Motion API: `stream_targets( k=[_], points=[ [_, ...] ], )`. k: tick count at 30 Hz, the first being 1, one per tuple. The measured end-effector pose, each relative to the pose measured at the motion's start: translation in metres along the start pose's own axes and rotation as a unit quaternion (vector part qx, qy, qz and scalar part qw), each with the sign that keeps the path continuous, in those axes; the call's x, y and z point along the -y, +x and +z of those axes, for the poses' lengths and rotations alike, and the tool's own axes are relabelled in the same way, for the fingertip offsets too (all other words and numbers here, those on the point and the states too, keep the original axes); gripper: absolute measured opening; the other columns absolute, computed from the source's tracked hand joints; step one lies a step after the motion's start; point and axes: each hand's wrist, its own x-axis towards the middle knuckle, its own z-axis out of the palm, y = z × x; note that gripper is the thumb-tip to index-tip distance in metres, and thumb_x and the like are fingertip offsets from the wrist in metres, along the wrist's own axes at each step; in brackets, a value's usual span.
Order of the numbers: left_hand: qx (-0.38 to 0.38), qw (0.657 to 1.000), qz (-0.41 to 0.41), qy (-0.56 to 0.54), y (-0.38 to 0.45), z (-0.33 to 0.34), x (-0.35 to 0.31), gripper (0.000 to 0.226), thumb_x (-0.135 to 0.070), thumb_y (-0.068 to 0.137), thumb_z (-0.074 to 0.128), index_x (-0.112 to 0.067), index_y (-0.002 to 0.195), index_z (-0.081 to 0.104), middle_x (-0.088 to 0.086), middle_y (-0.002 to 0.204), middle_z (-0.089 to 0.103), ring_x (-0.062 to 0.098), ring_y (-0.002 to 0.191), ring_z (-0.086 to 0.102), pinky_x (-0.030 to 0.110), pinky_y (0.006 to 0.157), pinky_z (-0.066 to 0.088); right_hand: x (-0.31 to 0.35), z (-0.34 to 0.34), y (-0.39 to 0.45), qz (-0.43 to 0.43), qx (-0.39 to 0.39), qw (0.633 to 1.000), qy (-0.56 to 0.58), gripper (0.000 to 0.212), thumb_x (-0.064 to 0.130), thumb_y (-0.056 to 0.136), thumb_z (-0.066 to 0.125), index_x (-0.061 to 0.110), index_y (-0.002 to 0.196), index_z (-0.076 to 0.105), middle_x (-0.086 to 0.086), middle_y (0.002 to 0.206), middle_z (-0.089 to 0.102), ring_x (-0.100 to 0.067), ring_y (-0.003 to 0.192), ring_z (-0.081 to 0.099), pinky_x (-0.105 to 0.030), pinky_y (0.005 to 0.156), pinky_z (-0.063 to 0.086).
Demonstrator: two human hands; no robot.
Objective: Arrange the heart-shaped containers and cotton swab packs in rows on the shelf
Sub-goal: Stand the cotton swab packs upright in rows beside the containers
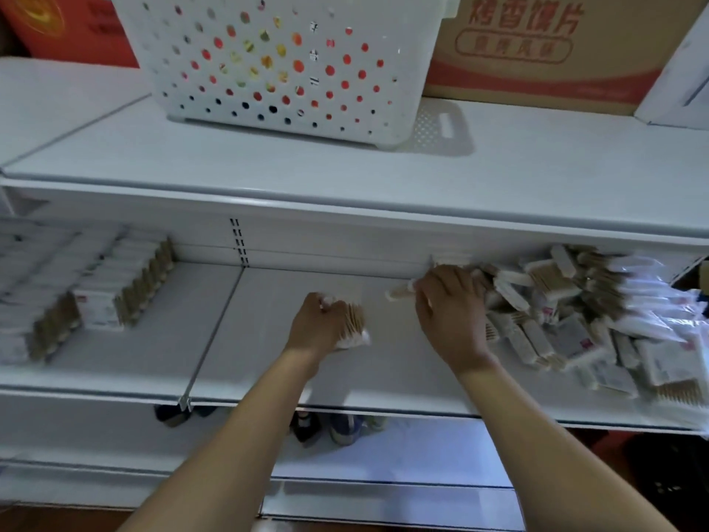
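Left hand (320, 324): placed on the middle shelf (268, 362) near its centre; the fingers are curled round a cotton swab pack (351, 326), which is gripped against the shelf surface.
Held pack: wooden sticks are seen through the clear wrap; it lies just right of the left hand and is partly covered by it.
Right hand (450, 314): set at the left edge of the loose pile of packs (575, 320); the fingers are bent downward onto the packs, and a single swab pack (401, 291) projects leftward from under the fingertips. Whether that pack is pinched or merely touched cannot be told, owing to blur.
Loose pile: packs are heaped without order on the right part of the middle shelf, some flat, some tilted, reaching to the near edge.
Arranged rows (88, 297): packs are stood in tidy rows on the left part of the same shelf, well apart from both hands, beyond the shelf seam (215, 332).
Heart-shaped containers: none can be made out.
Top shelf (268, 163): a white perforated basket (284, 59) is stood far and central, with coloured goods visible through its holes; a cardboard carton (544, 44) with red print is placed to its right.
Lower level: dark bottle-like items (307, 426) are glimpsed beneath the middle shelf's near edge; detail is too dim to identify.
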Motion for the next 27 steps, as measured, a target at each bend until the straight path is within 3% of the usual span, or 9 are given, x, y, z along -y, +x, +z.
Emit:
stream_targets(
  k=[4, 6, 8, 11, 16, 19, 21, 24, 27],
  points=[
    [0.085, 0.985, -0.050, -0.141, -0.007, 0.021, -0.013, 0.031, -0.031, 0.105, 0.047, -0.004, 0.117, 0.057, 0.018, 0.110, 0.068, 0.033, 0.096, 0.069, 0.053, 0.082, 0.059, 0.045, -0.013, -0.029, -0.018, -0.061, 0.993, 0.097, 0.010, 0.008, 0.090, 0.066, 0.005, 0.080, 0.069, -0.016, 0.110, 0.065, -0.039, 0.105, 0.060, -0.040, 0.083, 0.048],
    [0.129, 0.973, -0.060, -0.180, -0.011, 0.030, -0.019, 0.043, -0.045, 0.104, 0.043, -0.010, 0.114, 0.066, 0.013, 0.103, 0.074, 0.028, 0.091, 0.072, 0.047, 0.079, 0.061, 0.059, -0.012, -0.039, -0.029, -0.071, 0.992, 0.102, 0.013, 0.007, 0.090, 0.067, 0.004, 0.077, 0.070, -0.018, 0.110, 0.067, -0.037, 0.106, 0.061, -0.037, 0.084, 0.049],
    [0.129, 0.982, -0.026, -0.132, -0.009, 0.038, -0.019, 0.035, -0.043, 0.097, 0.058, -0.013, 0.113, 0.063, 0.012, 0.104, 0.074, 0.026, 0.089, 0.073, 0.046, 0.075, 0.061, 0.063, -0.009, -0.047, -0.039, -0.066, 0.991, 0.114, 0.012, 0.004, 0.089, 0.066, 0.005, 0.078, 0.072, -0.018, 0.112, 0.068, -0.037, 0.110, 0.060, -0.037, 0.089, 0.049],
    [0.110, 0.990, -0.004, -0.091, -0.002, 0.043, -0.015, 0.049, -0.034, 0.080, 0.072, -0.009, 0.120, 0.059, 0.019, 0.113, 0.069, 0.031, 0.092, 0.073, 0.051, 0.068, 0.062, 0.047, -0.006, -0.054, -0.047, -0.052, 0.990, 0.121, 0.015, 0.005, 0.089, 0.062, 0.007, 0.095, 0.075, -0.013, 0.120, 0.067, -0.033, 0.120, 0.060, -0.041, 0.103, 0.045],
    [0.098, 0.993, -0.005, -0.067, 0.003, 0.038, -0.011, 0.030, -0.020, 0.090, 0.071, -0.010, 0.116, 0.059, 0.014, 0.107, 0.071, 0.029, 0.088, 0.074, 0.052, 0.069, 0.062, -0.011, 0.002, -0.041, 0.163, 0.103, 0.981, -0.019, 0.031, 0.018, 0.086, 0.055, 0.010, 0.116, 0.062, -0.014, 0.130, 0.058, -0.038, 0.130, 0.046, -0.050, 0.081, 0.055],
    [0.088, 0.995, 0.007, -0.052, 0.003, 0.038, -0.008, 0.031, -0.019, 0.090, 0.072, -0.013, 0.116, 0.055, 0.010, 0.108, 0.069, 0.025, 0.088, 0.073, 0.045, 0.065, 0.063, -0.034, 0.019, -0.033, 0.221, 0.234, 0.942, -0.097, 0.038, 0.016, 0.087, 0.058, 0.014, 0.125, 0.056, -0.013, 0.148, 0.043, -0.034, 0.144, 0.028, -0.048, 0.097, 0.046],
    [0.073, 0.996, 0.006, -0.045, 0.007, 0.039, -0.005, 0.036, -0.021, 0.088, 0.073, -0.013, 0.117, 0.054, 0.011, 0.109, 0.068, 0.025, 0.090, 0.073, 0.042, 0.062, 0.062, -0.042, 0.027, -0.031, 0.220, 0.266, 0.930, -0.127, 0.040, 0.015, 0.089, 0.053, 0.019, 0.129, 0.060, -0.007, 0.147, 0.048, -0.030, 0.142, 0.033, -0.043, 0.104, 0.037],
    [0.062, 0.997, 0.012, -0.033, 0.012, 0.041, -0.003, 0.041, -0.029, 0.082, 0.076, -0.013, 0.115, 0.059, 0.014, 0.110, 0.068, 0.029, 0.093, 0.071, 0.036, 0.057, 0.060, -0.039, 0.016, -0.029, 0.201, 0.203, 0.951, -0.120, 0.030, 0.025, 0.089, 0.056, 0.023, 0.116, 0.067, -0.002, 0.121, 0.068, -0.029, 0.117, 0.057, -0.040, 0.091, 0.040],
    [0.061, 0.997, 0.006, -0.039, 0.015, 0.051, 0.000, 0.044, -0.035, 0.081, 0.076, -0.016, 0.117, 0.059, 0.012, 0.112, 0.068, 0.029, 0.097, 0.070, 0.034, 0.059, 0.060, -0.022, 0.001, -0.033, 0.176, 0.074, 0.982, -0.012, 0.030, 0.031, 0.090, 0.058, 0.019, 0.116, 0.069, -0.005, 0.116, 0.070, -0.035, 0.105, 0.064, -0.043, 0.080, 0.050]
  ],
)
